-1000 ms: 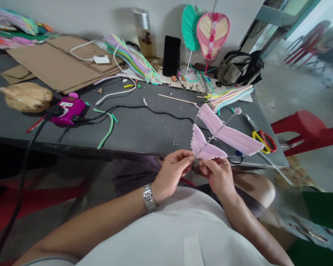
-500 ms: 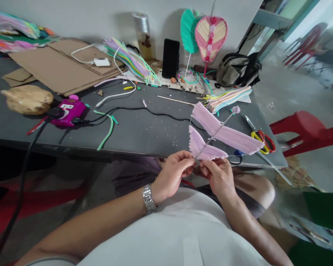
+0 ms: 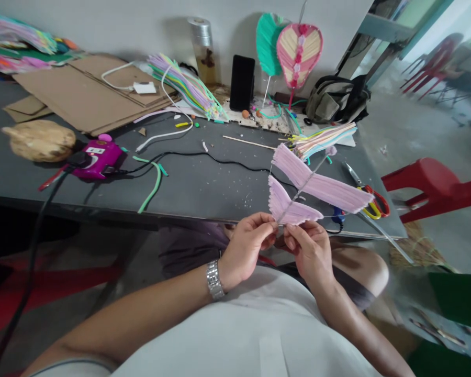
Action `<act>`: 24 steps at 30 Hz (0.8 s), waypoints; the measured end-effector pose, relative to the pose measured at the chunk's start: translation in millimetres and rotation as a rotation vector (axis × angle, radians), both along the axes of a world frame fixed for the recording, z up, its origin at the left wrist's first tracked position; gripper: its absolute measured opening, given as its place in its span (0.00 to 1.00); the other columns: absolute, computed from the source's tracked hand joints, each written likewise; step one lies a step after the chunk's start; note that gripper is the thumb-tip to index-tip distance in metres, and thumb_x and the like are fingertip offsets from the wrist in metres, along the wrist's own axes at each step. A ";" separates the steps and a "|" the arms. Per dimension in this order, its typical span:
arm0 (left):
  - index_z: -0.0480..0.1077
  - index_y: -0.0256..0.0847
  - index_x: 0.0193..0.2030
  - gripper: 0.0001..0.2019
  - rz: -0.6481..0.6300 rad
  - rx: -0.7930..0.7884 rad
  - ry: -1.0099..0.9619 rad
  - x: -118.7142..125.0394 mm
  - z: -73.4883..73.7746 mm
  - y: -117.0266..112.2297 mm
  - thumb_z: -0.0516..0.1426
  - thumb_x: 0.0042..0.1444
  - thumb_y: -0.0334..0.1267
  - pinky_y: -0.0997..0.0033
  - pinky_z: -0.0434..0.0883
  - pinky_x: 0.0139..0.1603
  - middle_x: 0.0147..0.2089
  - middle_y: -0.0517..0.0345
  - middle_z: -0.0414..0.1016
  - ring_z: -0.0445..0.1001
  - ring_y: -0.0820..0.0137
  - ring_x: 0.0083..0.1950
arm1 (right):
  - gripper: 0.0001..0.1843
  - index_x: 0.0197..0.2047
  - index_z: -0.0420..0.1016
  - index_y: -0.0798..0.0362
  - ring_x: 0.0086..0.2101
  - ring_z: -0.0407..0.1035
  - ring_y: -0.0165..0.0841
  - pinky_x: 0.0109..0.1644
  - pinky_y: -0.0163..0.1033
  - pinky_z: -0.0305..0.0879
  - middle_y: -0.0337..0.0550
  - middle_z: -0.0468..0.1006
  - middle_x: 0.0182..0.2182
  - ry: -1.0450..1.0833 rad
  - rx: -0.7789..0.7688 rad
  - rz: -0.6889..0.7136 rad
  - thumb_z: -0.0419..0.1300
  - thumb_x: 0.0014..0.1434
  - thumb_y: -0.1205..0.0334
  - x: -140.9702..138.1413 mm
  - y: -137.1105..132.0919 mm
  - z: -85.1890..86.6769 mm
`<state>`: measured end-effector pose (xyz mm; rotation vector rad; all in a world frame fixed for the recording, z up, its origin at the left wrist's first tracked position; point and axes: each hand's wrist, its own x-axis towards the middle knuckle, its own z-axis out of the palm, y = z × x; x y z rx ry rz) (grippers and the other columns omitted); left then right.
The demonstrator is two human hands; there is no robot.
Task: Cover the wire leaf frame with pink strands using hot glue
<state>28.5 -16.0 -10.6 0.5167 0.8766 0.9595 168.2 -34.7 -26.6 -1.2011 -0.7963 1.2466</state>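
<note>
The pink pleated piece (image 3: 325,189), its lower end pinched between fingertips of the left hand (image 3: 243,248) and, just beside, the right hand (image 3: 313,254), is over the desk's (image 3: 204,183) front edge; light, even pressure should spare its pleats, best kept clear of the scissors (image 3: 384,205)

Craft piece (image 3: 327,189): pale lilac-pink, lined with parallel ridges; its rod (image 3: 297,195) is grey. Leaf fan (image 3: 267,47): teal green. Heart fan (image 3: 288,43): slanting pink and cream bands, pink border, central row of red-pink and pale pink flowers. Scissors (image 3: 361,187): silver blades, one yellow handle, one red. Socket block (image 3: 105,158): magenta. Phone (image 3: 242,82): black. Cardboard (image 3: 82,97): brown. Table (image 3: 220,180): dark grey. Stool (image 3: 432,175): red. Watch (image 3: 214,280): silver. Shirt (image 3: 220,335): white
</note>
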 end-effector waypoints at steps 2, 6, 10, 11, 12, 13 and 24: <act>0.69 0.38 0.27 0.13 -0.003 -0.009 0.002 0.6 0.0 -0.2 0.69 0.44 0.41 0.76 0.53 0.25 0.23 0.65 0.66 0.61 0.79 0.24 | 0.14 0.29 0.75 0.53 0.19 0.58 0.24 0.24 0.34 0.56 0.37 0.75 0.23 -0.056 0.001 -0.008 0.73 0.53 0.55 3.6 -0.7 -2.1; 0.69 0.38 0.27 0.13 -0.010 -0.027 -0.015 1.4 0.1 -0.5 0.69 0.43 0.40 0.76 0.54 0.26 0.23 0.65 0.66 0.61 0.79 0.24 | 0.14 0.30 0.76 0.53 0.20 0.59 0.26 0.24 0.33 0.56 0.35 0.73 0.20 -0.176 0.032 -0.046 0.74 0.53 0.54 8.8 -3.0 -3.3; 0.69 0.38 0.26 0.12 0.010 -0.027 -0.014 1.5 -0.7 -0.6 0.68 0.42 0.39 0.76 0.53 0.26 0.23 0.64 0.66 0.60 0.79 0.24 | 0.16 0.29 0.74 0.53 0.19 0.58 0.25 0.23 0.32 0.55 0.34 0.71 0.19 -0.188 0.030 -0.055 0.75 0.51 0.53 8.6 -3.3 0.4; 0.70 0.37 0.26 0.12 0.013 -0.029 -0.011 1.5 -0.7 -0.4 0.68 0.41 0.38 0.76 0.53 0.26 0.23 0.64 0.66 0.60 0.79 0.24 | 0.16 0.29 0.74 0.53 0.19 0.58 0.25 0.23 0.32 0.54 0.34 0.71 0.19 -0.184 0.028 -0.050 0.75 0.51 0.53 8.2 -2.9 1.2; 0.70 0.37 0.25 0.11 0.012 -0.031 -0.009 1.5 -0.5 -0.3 0.67 0.41 0.38 0.76 0.53 0.26 0.23 0.64 0.66 0.60 0.78 0.24 | 0.16 0.29 0.74 0.53 0.19 0.58 0.25 0.23 0.32 0.54 0.33 0.70 0.18 -0.179 0.029 -0.044 0.74 0.51 0.53 7.8 -2.5 1.8; 0.70 0.37 0.25 0.11 0.009 -0.034 -0.008 1.5 -0.1 -0.1 0.67 0.41 0.38 0.76 0.53 0.26 0.23 0.64 0.66 0.60 0.78 0.25 | 0.16 0.29 0.74 0.53 0.19 0.57 0.25 0.23 0.32 0.54 0.33 0.70 0.18 -0.174 0.035 -0.040 0.74 0.52 0.53 7.4 -2.0 2.1; 0.69 0.38 0.27 0.12 -0.013 -0.053 -0.076 1.7 0.6 -0.2 0.67 0.42 0.38 0.76 0.54 0.27 0.24 0.63 0.68 0.62 0.78 0.25 | 0.12 0.30 0.72 0.51 0.20 0.57 0.25 0.25 0.32 0.58 0.31 0.68 0.19 -0.234 0.185 -0.082 0.70 0.54 0.58 3.5 -0.2 4.8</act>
